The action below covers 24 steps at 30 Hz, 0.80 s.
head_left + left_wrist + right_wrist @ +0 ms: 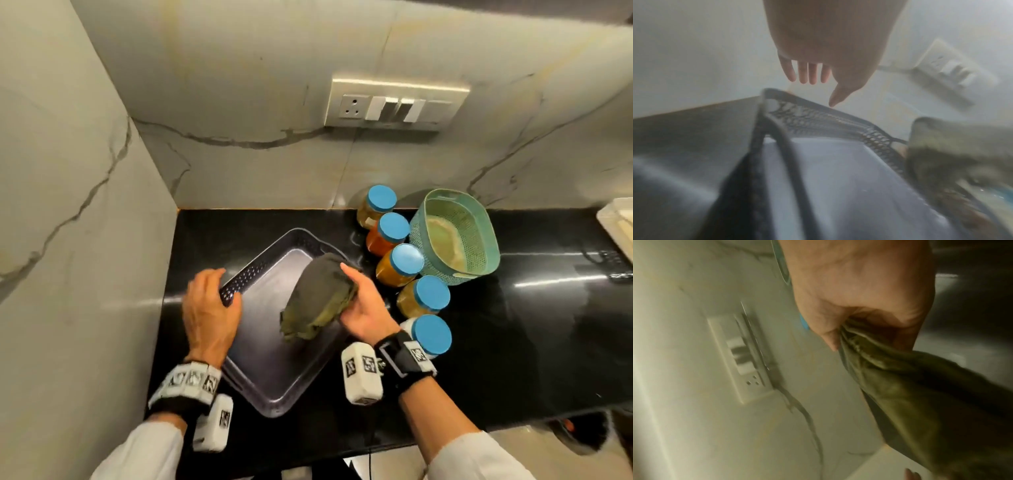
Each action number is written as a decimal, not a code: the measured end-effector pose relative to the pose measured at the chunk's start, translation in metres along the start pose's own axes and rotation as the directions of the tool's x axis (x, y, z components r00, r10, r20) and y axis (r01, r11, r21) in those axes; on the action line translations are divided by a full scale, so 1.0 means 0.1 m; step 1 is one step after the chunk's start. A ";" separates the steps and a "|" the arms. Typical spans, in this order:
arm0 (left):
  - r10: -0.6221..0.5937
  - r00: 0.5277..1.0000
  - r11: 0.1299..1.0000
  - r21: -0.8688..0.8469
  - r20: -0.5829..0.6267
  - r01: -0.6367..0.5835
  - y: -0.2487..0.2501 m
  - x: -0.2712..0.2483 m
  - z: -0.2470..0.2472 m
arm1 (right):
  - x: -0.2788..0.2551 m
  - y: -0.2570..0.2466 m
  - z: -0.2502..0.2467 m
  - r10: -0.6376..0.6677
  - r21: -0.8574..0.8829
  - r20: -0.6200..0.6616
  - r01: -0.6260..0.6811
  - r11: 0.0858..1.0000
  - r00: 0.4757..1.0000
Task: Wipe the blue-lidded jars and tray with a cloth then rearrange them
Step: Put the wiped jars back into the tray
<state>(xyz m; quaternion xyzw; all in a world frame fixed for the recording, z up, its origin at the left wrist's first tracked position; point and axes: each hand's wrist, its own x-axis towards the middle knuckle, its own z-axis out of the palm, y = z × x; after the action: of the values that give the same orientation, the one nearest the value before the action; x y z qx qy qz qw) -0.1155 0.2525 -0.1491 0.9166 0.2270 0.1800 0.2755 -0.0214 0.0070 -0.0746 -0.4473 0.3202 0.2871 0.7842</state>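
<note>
A dark grey tray (263, 342) with perforated walls lies at an angle on the black counter. My left hand (221, 291) is at the tray's left rim (818, 116); in the left wrist view its fingers (809, 74) are straight and the thumb tip is close to the rim. My right hand (351, 291) grips a bunched olive-green cloth (318, 298) that hangs over the tray's right part, with folds of the cloth (920, 394) pinched in the fist. Several blue-lidded jars (406, 260) stand in a row right of the tray.
A teal perforated basket (455, 236) stands behind the jars on the counter (513, 342). Marble walls close the left side and the back, with a switch plate (397, 106) on the back wall. A white object (616, 222) sits at the right edge.
</note>
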 end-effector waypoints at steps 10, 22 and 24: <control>0.160 0.744 0.986 -0.076 0.648 -0.145 0.97 -1.01 0.83 | -0.35 -1.59 -0.91 -0.294 -0.154 -0.221 0.264 0.952 0.930; 0.105 0.778 0.994 -0.070 0.620 -0.078 0.90 -0.95 0.87 | 0.08 -1.35 -0.96 -0.766 -0.746 -0.095 0.464 0.478 0.636; 0.103 0.771 0.995 -0.071 0.628 -0.075 0.86 -0.93 0.82 | 0.22 -0.81 -0.90 -0.575 -0.873 0.005 0.284 0.397 0.818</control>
<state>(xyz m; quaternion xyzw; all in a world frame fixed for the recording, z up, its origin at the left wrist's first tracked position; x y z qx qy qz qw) -0.1288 0.1056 -0.1817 0.9277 0.0740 -0.1199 0.3458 0.0303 -0.1042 -0.0849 -0.8735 0.1258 0.1187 0.4552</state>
